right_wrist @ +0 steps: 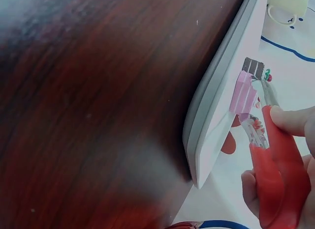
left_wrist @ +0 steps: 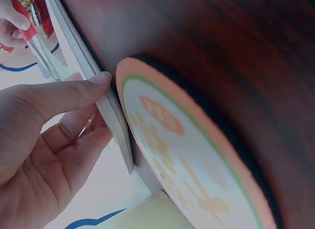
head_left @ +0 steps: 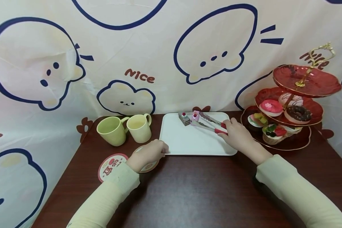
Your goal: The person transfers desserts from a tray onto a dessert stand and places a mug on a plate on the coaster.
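At the front left corner of the white tray (head_left: 199,145), my left hand (head_left: 149,153) pinches the rim between thumb and fingers, as the left wrist view shows. My right hand (head_left: 240,136) grips red-handled metal tongs (right_wrist: 283,165) over the tray's right side. The tong tips stand on either side of a pink cake slice (right_wrist: 243,94) at the back of the tray; whether they squeeze it, I cannot tell. Beside it on the left sits a dark layered cake slice (head_left: 184,118) with a red berry on top.
Left of the tray stand a green mug (head_left: 112,131) and a pale yellow mug (head_left: 140,128). Two round coasters lie in front, one a red-rimmed coaster (head_left: 109,166), the other partly under my left hand. On the right rises a red tiered stand (head_left: 307,79) bearing donuts and cupcakes.
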Motion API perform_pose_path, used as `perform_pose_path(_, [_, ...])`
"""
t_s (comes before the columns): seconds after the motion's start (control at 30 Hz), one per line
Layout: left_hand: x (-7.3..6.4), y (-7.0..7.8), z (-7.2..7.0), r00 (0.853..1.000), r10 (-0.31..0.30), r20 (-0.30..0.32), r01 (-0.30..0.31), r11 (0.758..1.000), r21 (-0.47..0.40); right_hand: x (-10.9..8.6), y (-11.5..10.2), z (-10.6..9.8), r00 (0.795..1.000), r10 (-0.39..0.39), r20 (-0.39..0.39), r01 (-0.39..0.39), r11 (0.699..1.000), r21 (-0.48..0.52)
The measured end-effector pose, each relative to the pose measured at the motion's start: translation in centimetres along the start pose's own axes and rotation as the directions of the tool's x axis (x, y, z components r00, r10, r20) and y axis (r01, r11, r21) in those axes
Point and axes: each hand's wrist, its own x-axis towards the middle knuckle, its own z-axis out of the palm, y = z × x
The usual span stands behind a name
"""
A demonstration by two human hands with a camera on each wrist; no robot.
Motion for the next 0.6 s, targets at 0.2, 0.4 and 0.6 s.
perform_pose_path(0.2, [0.0,-0.1,-0.2,1.000,-0.003,0.011,0.004,1.000,-0.026,-0.2,0.7,-0.3,1.000,0.019,0.013,-0.019,1.000,-0.007])
perform_pose_path(0.4, [0.1,-0.1,-0.2,1.000,-0.004,0.006,0.004,0.999,-0.031,-1.0,1.7,-1.3,0.999,0.033,0.003,-0.033,0.999,0.003])
perform_pose_path(0.6, [0.1,-0.1,-0.1,1.000,0.001,0.006,-0.001,1.000,-0.019,-1.8,2.5,-2.0,0.999,0.045,-0.015,-0.045,0.999,-0.002])
